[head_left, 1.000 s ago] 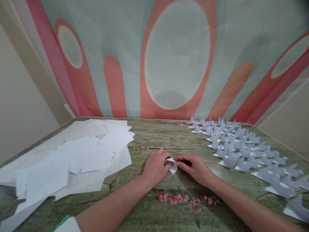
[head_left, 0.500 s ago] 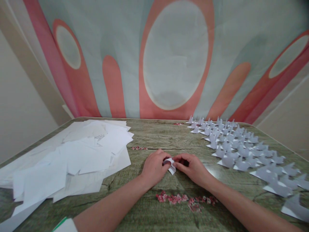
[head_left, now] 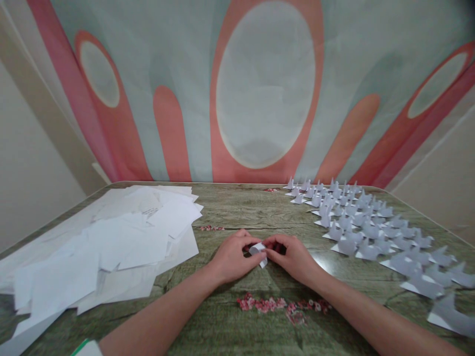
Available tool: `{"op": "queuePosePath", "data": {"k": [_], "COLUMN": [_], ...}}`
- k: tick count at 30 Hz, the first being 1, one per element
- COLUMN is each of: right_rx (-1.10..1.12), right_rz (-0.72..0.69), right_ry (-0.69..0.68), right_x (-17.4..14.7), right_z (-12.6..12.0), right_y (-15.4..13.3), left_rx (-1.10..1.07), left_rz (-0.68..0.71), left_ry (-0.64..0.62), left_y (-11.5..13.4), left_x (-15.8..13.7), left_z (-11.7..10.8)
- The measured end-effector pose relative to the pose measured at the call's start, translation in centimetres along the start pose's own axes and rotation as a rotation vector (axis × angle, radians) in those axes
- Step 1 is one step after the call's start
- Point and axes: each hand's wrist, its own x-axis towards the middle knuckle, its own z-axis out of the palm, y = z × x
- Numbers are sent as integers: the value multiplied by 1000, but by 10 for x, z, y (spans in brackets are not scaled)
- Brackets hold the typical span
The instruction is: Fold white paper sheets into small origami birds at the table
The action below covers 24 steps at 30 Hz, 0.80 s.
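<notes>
Between my two hands, over the middle of the table, is a small folded piece of white paper (head_left: pixel 262 263). My left hand (head_left: pixel 234 255) pinches its left side, with the thumb lying across the front. On the other side, the thumb and forefinger of my right hand (head_left: pixel 291 255) grip its right edge. Part of the paper is covered by my fingers, so its full folded shape is hidden. To the right stand several rows of folded white paper birds (head_left: pixel 347 245). A loose spread of white paper sheets (head_left: pixel 141 240) covers the left of the table.
The wood-grain table (head_left: pixel 237 205) carries printed pink flowers (head_left: pixel 263 303). Behind its far edge hangs a grey-green and coral backdrop (head_left: pixel 265 89). The nearest paper bird (head_left: pixel 451 316) is close to my right forearm.
My left thumb has shifted across the folded paper, which now shows a curved flap on its left. The whole view has swung slightly, moving the scene a little leftward.
</notes>
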Motion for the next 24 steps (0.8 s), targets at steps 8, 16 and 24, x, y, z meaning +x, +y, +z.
{"op": "queuePosePath", "data": {"k": [8,16,24], "right_rx": [-6,-13,-91], "right_rz": [-5,-17,-57], "right_ry": [7,16,27], "right_x": [0,0,-1], "right_z": [0,0,-2], "right_y": [-1,0,-1], "left_rx": [-20,-58,-84], "left_rz": [-28,-9,13], "left_ry": [27,47,52], "left_y": [-3,-1,-1], "left_x": [1,0,-1], "left_z": [3,3,5]}}
